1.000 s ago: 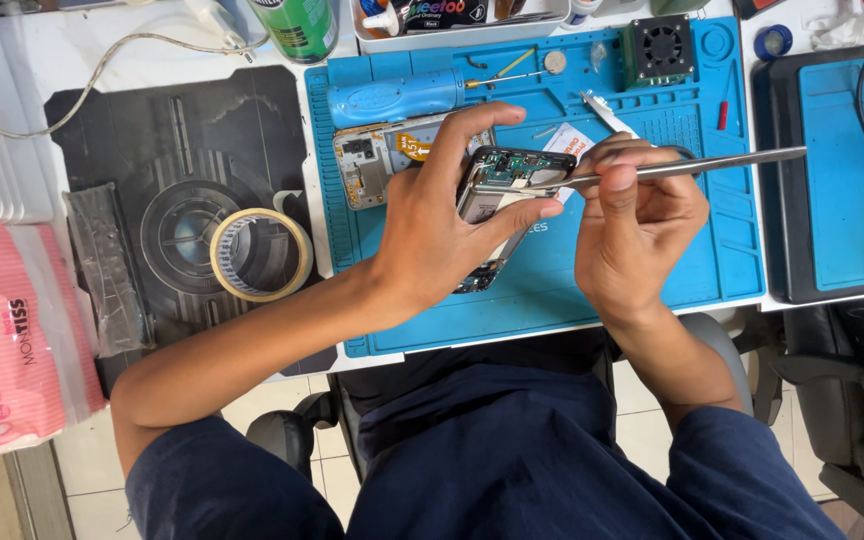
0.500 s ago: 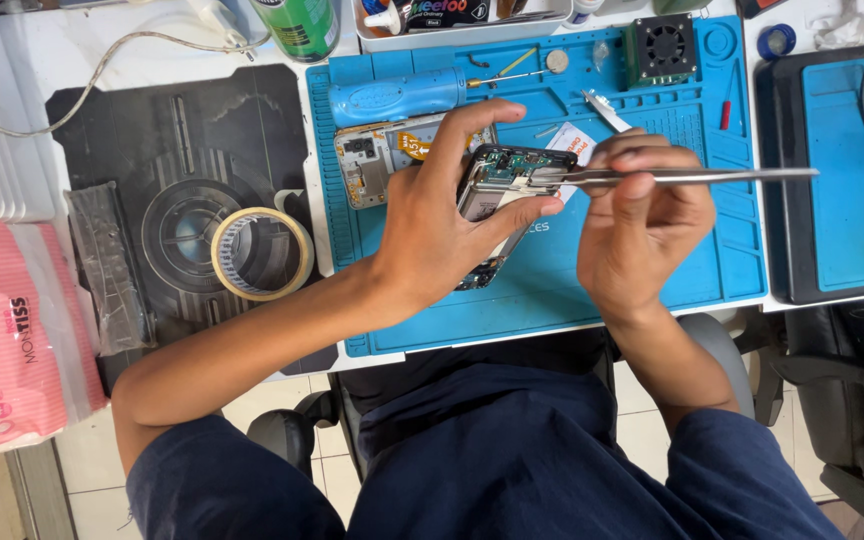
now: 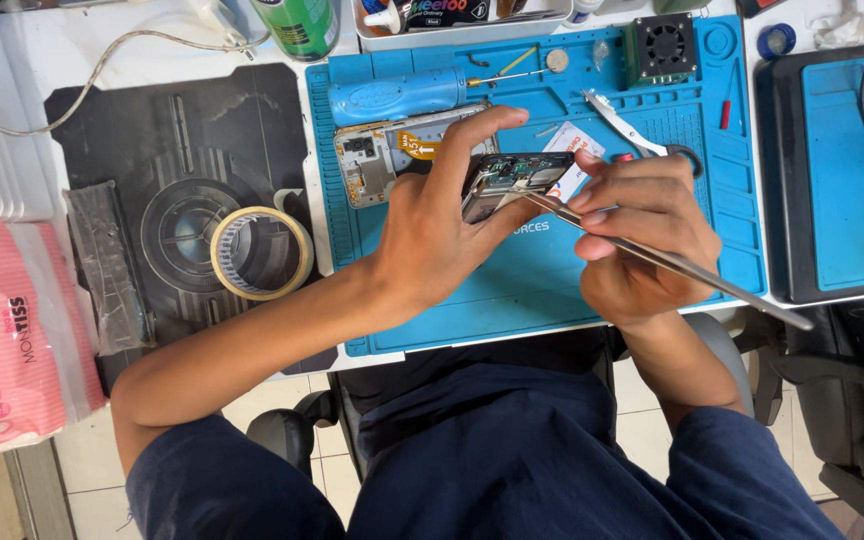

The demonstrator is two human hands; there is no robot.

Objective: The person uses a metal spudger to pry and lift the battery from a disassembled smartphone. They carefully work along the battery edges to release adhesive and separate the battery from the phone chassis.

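Observation:
My left hand (image 3: pixel 442 225) grips an opened phone (image 3: pixel 512 180) with its circuit board exposed, held above the blue work mat (image 3: pixel 652 270). My right hand (image 3: pixel 637 235) holds a long metal tool (image 3: pixel 692 272), like tweezers, its tip resting on the phone's inner edge and its far end pointing down to the right. A second phone frame (image 3: pixel 377 160) with an orange flex part lies on the mat just behind my left hand.
A roll of tape (image 3: pixel 262 253) sits on a black mat (image 3: pixel 152 150) at the left. A blue screwdriver handle (image 3: pixel 397 97), loose tweezers (image 3: pixel 622 125), a small fan (image 3: pixel 660 47) and a green can (image 3: pixel 297 25) lie farther back. A pink packet (image 3: pixel 7 330) is at far left, another blue mat (image 3: pixel 852 160) at right.
The long metal tool has swung from lying level, pointing right, to slanting down to the right. My left hand still holds the phone in place.

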